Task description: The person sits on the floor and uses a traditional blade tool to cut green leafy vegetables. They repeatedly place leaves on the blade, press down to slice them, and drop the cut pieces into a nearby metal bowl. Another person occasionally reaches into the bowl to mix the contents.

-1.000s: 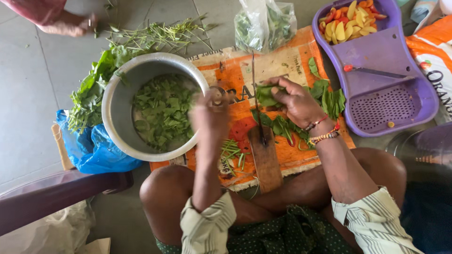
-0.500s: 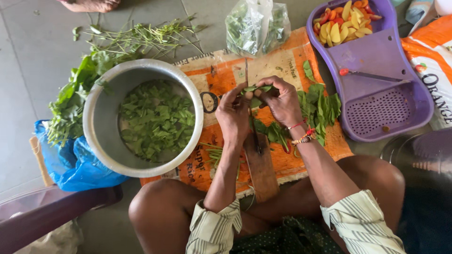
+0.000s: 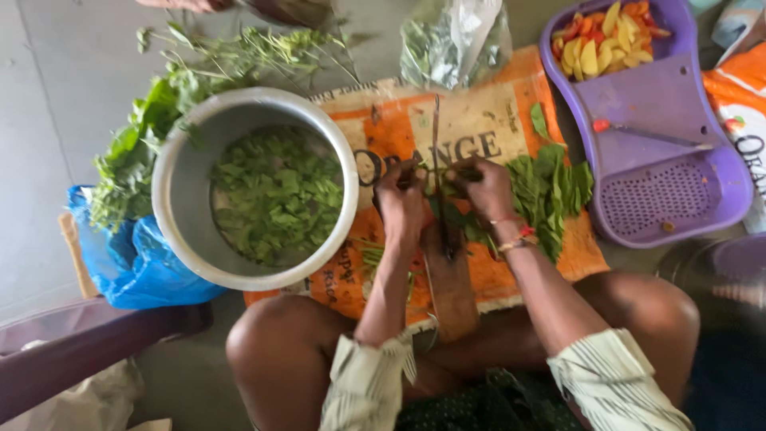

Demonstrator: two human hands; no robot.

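Greens are being drawn across an upright blade (image 3: pixel 436 160) that rises from a wooden board (image 3: pixel 451 283) on the floor, pinned by the person's legs. The left hand (image 3: pixel 401 199) and the right hand (image 3: pixel 481 185) sit at nine and three o'clock of the blade, each clenched on an end of one small bunch of leaves (image 3: pixel 447 170) stretched between them across the edge. To do this cut well, I judge the bunch should stay taut and tight, with fingers kept back from the edge on both sides and the push made away from the body in short, even strokes, so that the pieces fall onto the orange sack (image 3: pixel 479 132) rather than scatter. A loose bunch would slip and pull a fingertip toward the steel. Uncut leaves lie in a heap (image 3: pixel 558 187) at three o'clock of the right hand, near enough to reach without leaning. The metal pot (image 3: pixel 185 160), at nine o'clock of the left hand, already holds chopped greens (image 3: pixel 275 195). More leafy stems (image 3: pixel 128 164) lie beyond the pot at ten o'clock, beside a blue bag (image 3: pixel 136 263). A purple tray (image 3: pixel 662 104) with cut yellow and red pieces (image 3: pixel 598 40) sits at two o'clock, well apart from the work. Another person's hand (image 3: pixel 191 5) shows at the top edge.
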